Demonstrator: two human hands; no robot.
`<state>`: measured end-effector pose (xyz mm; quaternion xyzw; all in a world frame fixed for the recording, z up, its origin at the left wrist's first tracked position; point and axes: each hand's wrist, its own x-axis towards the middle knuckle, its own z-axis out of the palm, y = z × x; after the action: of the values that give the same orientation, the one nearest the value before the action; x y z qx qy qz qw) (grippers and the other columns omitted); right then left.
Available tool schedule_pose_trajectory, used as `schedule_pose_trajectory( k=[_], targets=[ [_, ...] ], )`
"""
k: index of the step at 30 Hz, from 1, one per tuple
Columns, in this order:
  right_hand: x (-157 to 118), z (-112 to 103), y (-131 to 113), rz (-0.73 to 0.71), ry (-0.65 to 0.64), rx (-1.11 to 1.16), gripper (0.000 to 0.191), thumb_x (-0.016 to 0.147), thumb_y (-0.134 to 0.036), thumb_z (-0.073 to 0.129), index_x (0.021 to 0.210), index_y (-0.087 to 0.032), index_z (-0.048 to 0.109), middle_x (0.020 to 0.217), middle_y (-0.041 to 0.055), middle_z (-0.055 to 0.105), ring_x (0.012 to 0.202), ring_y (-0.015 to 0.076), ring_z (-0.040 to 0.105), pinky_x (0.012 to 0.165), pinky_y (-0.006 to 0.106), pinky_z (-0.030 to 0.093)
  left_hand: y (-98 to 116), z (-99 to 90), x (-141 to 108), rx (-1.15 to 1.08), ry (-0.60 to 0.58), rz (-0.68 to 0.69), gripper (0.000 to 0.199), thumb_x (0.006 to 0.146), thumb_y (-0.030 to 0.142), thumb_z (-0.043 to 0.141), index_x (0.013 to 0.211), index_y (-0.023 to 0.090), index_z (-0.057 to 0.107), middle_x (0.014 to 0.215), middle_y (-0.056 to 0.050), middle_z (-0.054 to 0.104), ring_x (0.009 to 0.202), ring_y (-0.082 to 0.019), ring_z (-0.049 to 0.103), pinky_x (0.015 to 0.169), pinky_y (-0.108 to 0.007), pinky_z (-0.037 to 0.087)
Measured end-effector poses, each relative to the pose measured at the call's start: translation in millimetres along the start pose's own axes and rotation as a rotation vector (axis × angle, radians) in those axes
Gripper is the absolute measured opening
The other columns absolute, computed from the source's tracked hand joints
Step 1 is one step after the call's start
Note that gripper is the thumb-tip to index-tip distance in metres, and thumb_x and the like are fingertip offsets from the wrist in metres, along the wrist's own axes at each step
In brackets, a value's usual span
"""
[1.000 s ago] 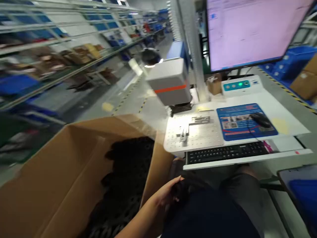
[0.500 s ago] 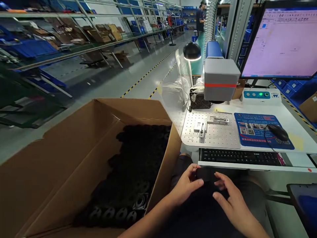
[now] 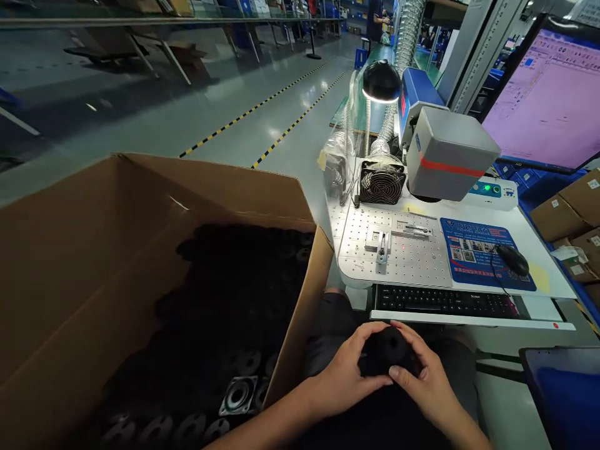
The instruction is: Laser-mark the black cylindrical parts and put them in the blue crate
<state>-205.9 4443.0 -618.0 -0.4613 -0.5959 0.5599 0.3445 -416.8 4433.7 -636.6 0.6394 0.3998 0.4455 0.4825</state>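
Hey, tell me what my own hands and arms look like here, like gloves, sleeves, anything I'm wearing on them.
Your left hand and right hand are ungloved, with no rings that I can make out. Your forearms are bare where they show: no sleeve, watch, bracelet or cable in view, and no visible markings.

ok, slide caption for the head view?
Left hand and right hand hold a black part beside an open cardboard box.
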Motion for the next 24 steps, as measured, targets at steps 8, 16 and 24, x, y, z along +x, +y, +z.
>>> schedule_pose_trajectory(
  k=[8,16,24],
  targets=[
    [16,8,-1,-0.008,0.132,-0.089,0.056,0.081,-0.052,0.078,0.130,-0.027,0.065,0.130,0.0099,0.068,0.115,0.0301,0.066,0.097,0.042,0.057,-16,-1.5,14,0.197,0.202,0.186,0.072,0.080,0.017,0.082,0.140,0.027,0.044,0.131,-0.012,0.059,0.122,-0.028,0.060,0.104,-0.049,0.055],
    [66,18,-19,-0.076,0.192,-0.392,0.038,0.070,-0.036,0.084,0.102,-0.024,0.067,0.104,0.0044,0.069,0.095,0.0252,0.067,0.085,0.038,0.056,-8,-13.7,23,0.532,0.258,0.434,0.069,0.089,0.030,0.075,0.146,0.017,0.039,0.137,-0.021,0.056,0.130,-0.032,0.055,0.106,-0.051,0.055],
    [187,-65,-24,-0.110,0.316,-0.582,0.059,0.070,-0.044,0.080,0.122,-0.023,0.063,0.116,0.0077,0.070,0.106,0.0291,0.064,0.100,0.048,0.048,-76,-102.0,-16,0.930,0.612,-0.281,0.072,0.093,0.047,0.062,0.150,0.013,0.033,0.153,-0.027,0.043,0.145,-0.045,0.038,0.113,-0.066,0.038]
  ],
)
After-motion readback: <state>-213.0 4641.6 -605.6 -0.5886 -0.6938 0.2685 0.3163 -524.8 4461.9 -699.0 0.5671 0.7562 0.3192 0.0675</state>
